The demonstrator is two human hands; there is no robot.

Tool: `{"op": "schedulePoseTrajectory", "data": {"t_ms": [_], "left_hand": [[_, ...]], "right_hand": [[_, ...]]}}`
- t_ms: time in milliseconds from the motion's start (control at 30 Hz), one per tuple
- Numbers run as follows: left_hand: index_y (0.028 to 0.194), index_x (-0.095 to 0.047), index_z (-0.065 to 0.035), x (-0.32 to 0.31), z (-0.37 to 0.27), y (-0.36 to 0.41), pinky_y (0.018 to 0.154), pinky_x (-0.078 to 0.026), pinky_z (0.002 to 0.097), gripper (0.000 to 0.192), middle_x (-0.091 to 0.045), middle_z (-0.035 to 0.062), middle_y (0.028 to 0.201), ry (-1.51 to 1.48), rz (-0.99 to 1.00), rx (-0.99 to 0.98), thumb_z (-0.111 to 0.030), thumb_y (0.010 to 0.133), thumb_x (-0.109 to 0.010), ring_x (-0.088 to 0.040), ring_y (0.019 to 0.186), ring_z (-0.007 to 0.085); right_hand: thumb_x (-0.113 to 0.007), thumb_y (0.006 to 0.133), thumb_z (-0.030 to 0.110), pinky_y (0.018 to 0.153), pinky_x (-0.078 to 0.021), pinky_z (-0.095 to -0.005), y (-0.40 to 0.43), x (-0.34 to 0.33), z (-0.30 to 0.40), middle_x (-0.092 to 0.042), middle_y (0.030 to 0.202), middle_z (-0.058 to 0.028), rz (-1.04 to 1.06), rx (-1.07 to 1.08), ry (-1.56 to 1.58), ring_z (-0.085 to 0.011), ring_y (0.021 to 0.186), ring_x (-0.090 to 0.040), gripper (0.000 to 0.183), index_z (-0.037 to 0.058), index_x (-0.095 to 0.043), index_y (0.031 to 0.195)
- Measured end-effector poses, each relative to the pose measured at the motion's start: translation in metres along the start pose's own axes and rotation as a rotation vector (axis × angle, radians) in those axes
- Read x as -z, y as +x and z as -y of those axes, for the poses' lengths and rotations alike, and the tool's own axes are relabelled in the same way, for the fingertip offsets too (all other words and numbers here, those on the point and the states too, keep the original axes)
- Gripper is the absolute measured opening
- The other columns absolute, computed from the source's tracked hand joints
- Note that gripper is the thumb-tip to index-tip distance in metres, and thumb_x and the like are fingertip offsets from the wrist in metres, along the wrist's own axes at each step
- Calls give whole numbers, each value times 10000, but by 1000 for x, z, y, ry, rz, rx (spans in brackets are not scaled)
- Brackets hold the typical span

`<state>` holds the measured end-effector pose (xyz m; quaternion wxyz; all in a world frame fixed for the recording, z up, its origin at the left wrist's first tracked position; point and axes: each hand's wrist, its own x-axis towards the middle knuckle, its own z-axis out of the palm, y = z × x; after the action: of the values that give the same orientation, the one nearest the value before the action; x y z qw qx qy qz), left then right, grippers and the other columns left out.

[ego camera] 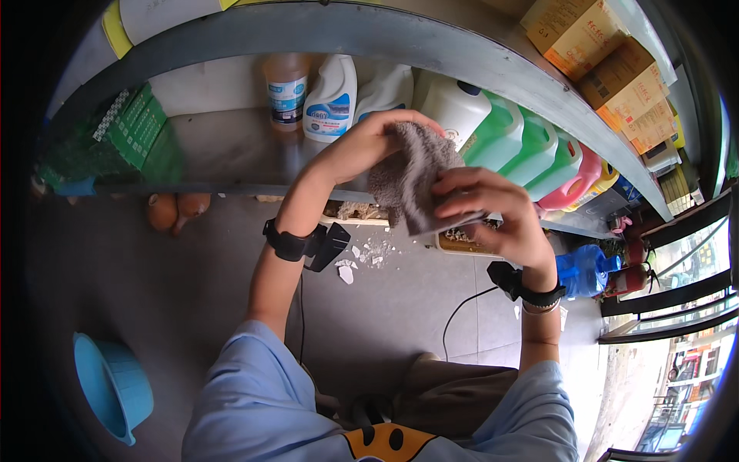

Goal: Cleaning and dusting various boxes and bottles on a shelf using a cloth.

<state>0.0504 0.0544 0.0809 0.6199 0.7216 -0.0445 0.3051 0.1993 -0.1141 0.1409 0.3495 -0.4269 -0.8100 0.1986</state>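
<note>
A grey-brown cloth (413, 173) hangs between my two hands in front of the lower shelf. My left hand (384, 136) grips its upper end, with some of the fingers hidden behind the fabric. At the cloth's lower right edge is my right hand (491, 202), its fingers bent around the material and slightly blurred. Behind the cloth stand a white spray bottle (330, 104), a second white bottle (388, 86) partly covered by my left hand, and a white jug with a dark cap (459, 107). A bottle of brown liquid (286, 92) is further left.
Green jugs (502, 133) and a pink jug (571, 182) line the shelf's right side; green boxes (130, 130) its left. The metal shelf edge (369, 29) curves above. White broken fragments (346, 271) lie on the floor. A blue basin (115, 387) and blue water bottle (586, 270) stand there.
</note>
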Motion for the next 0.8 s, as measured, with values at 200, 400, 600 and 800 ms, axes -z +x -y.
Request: {"op": "schedulePoseTrajectory", "data": {"t_ms": [200, 400, 600, 800], "left_hand": [[1046, -581, 6, 13, -4, -3, 872, -418, 246, 357, -614, 75, 1015, -65, -147, -130, 120, 747, -422, -561, 944, 130], [1097, -532, 37, 13, -6, -9, 882, -433, 285, 268, -575, 117, 1094, -209, -316, 104, 33, 837, -466, -553, 988, 171], [1022, -563, 60, 14, 12, -12, 871, -438, 282, 231, -589, 121, 1040, -239, -19, -48, -22, 820, -486, -563, 957, 171], [972, -581, 25, 11, 3, -8, 782, -448, 222, 279, -626, 67, 902, 48, 13, -1, 122, 749, -444, -577, 865, 96]], "right_hand": [[-641, 702, 68, 989, -290, -496, -1, -18, 3, -589, 1029, -90, 73, 4, -389, -223, 1038, -531, 189, 33, -639, 888], [-740, 641, 155, 966, -325, -394, 11, -23, -19, -470, 1213, -186, -460, 11, -399, -306, 1116, -463, 850, 17, -262, 1330], [-738, 702, 155, 904, -385, -327, 15, -40, -36, -537, 1118, -179, -359, -128, 154, -228, 1078, -490, 801, -6, -265, 1329], [-625, 789, 74, 731, -458, -261, 3, -39, -33, -621, 877, -118, -247, -408, -33, -116, 800, -564, 380, -52, -495, 1123]]}}
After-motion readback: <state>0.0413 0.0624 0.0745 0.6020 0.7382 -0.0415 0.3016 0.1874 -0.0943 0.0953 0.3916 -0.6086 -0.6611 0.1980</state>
